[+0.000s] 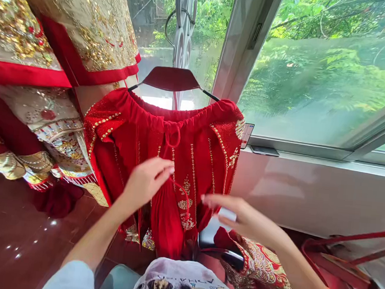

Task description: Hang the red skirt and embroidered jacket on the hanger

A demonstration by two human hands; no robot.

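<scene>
A red skirt [190, 162] with gold embroidery hangs from a dark red hanger [171, 78] in front of a window. Its waistband has a red drawstring [172, 135] tied at the centre, with thin cord ends trailing down. My left hand [146, 178] is in front of the skirt with fingers pinched together on the cord. My right hand [236, 217] reaches in from the right, palm down, fingers stretched toward the skirt, with a small white object under it that I cannot make out.
Gold and red embroidered garments [51, 58] hang at the left. A white windowsill [313, 160] holds a dark phone [264, 150]. More red embroidered cloth [259, 264] lies on a black chair [216, 249] below. Red tiled floor [16, 236] lies at the left.
</scene>
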